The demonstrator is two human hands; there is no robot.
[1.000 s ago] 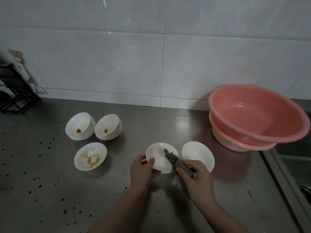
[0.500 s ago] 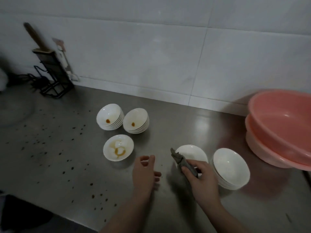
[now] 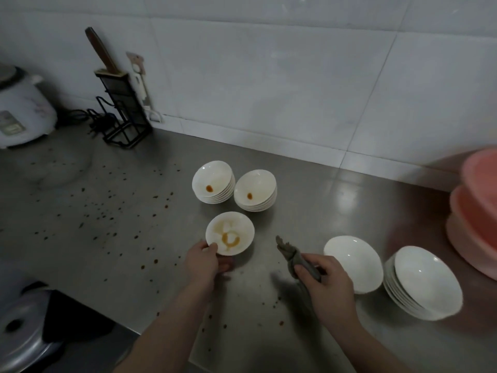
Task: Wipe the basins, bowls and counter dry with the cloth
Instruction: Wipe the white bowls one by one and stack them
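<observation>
My left hand point(image 3: 203, 262) grips the near rim of a white bowl point(image 3: 230, 232) smeared with brown sauce, thumb over the edge. My right hand point(image 3: 326, 285) holds a bunched grey cloth point(image 3: 291, 255) above the steel counter point(image 3: 322, 200). A clean white bowl point(image 3: 353, 262) lies just right of that hand, beside a stack of clean bowls point(image 3: 423, 281). Two stacks of stained bowls point(image 3: 213, 181) point(image 3: 255, 189) stand behind the smeared one. Stacked pink basins point(image 3: 476, 219) sit at the right edge.
Brown drops speckle the counter's left half and near edge. A black knife rack point(image 3: 121, 106) and a white rice cooker point(image 3: 21, 109) stand at the back left by the tiled wall. A metal lid point(image 3: 18, 332) lies below the counter edge at lower left.
My left hand let go of the clean bowl, reached left and took hold of the sauce-smeared bowl. The clean bowl now lies by the stack. The view swung left.
</observation>
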